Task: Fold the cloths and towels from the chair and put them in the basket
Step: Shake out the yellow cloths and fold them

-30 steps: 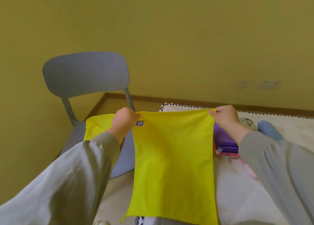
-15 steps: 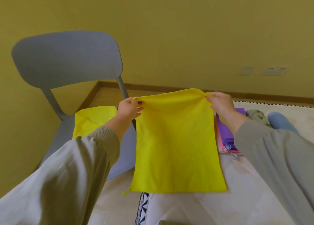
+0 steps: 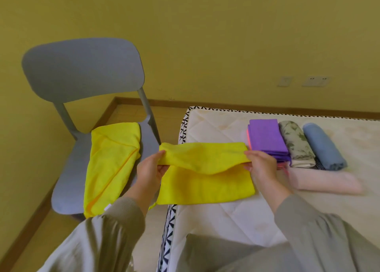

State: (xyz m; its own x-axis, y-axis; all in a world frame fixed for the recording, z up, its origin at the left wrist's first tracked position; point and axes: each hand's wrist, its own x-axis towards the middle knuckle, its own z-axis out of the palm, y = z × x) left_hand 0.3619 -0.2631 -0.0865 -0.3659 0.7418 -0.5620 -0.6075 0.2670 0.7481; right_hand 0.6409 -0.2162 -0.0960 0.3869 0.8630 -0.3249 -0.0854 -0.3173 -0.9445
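Pinches yellow cloth at both ends, left hand and right hand curled on fabric. Spans mattress edge, long axis hand to hand. Leaves second yellow cloth on chair, nearer left hand.

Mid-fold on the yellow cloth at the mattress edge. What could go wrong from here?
1. The folded-over edge of the yellow cloth sags between the left hand and right hand, so the fold may land uneven.
2. The cloth's near left corner overhangs the mattress edge; it might slip toward the floor once released.
3. The right hand works close beside the purple cloth stack and could nudge it.
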